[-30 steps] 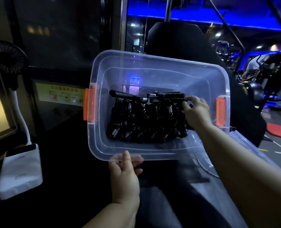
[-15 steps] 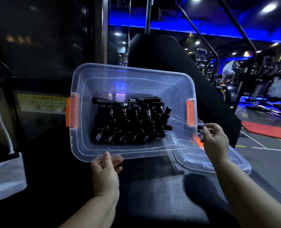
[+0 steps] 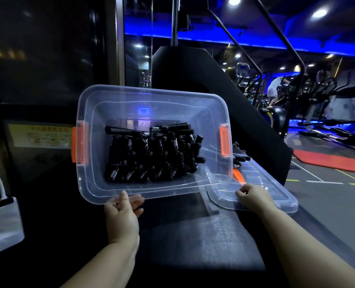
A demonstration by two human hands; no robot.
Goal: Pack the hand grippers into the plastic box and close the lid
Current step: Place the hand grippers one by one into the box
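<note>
Many grippers could have been spilled had the tilted box, gripped by the left hand, slipped while the lid was gripped by the right hand.

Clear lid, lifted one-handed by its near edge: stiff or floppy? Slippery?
The lid looks thin and broad, so probably light, yet its far side may sag when the right hand lifts one edge. Moulded ribs and raised rim likely stiffen it somewhat. Glossy plastic could slip in a pinch.

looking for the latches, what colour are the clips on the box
Orange clips, one at each end of the box; head view.
</note>
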